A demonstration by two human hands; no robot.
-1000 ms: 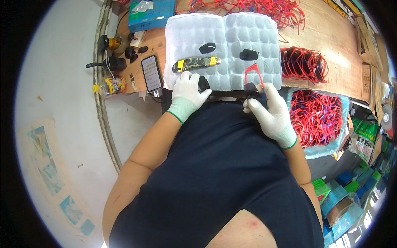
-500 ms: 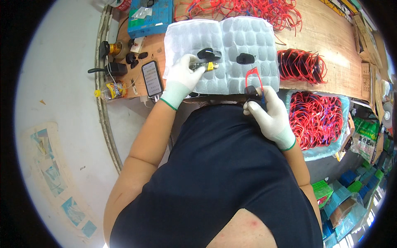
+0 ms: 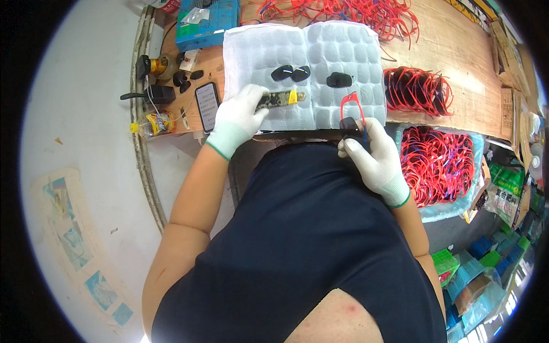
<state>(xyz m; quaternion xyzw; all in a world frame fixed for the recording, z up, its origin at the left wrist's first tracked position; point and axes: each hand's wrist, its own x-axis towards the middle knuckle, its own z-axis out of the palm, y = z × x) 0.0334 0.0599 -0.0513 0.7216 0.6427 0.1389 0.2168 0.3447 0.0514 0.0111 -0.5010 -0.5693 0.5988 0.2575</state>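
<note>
My left hand [image 3: 237, 117], in a white glove, has its thumb and fingers closed around the left end of a dark speckled strip-shaped tool [image 3: 277, 100] with a yellow band, over the grey dimpled pad [image 3: 326, 51]. What kind of tool it is, I cannot make out. A pair of dark lenses [image 3: 290, 73] lies on the pad just beyond it, and more dark lenses [image 3: 339, 79] lie farther right. At the pad's near right edge, my gloved right hand [image 3: 374, 157] pinches red-framed sunglasses [image 3: 350, 98] with a dark lens showing; its fingers hide part of them.
A row of red sunglasses [image 3: 417, 91] stands right of the pad, above a lined bin [image 3: 437, 166] full of red frames. More red frames [image 3: 354, 14] pile up behind. A phone [image 3: 207, 106], a bottle [image 3: 153, 124] and a blue box [image 3: 207, 26] sit at the left.
My left hand has drawn back left and toward me, showing more of the speckled tool and uncovering the pair of lenses. My right hand and the sunglasses have barely moved.
</note>
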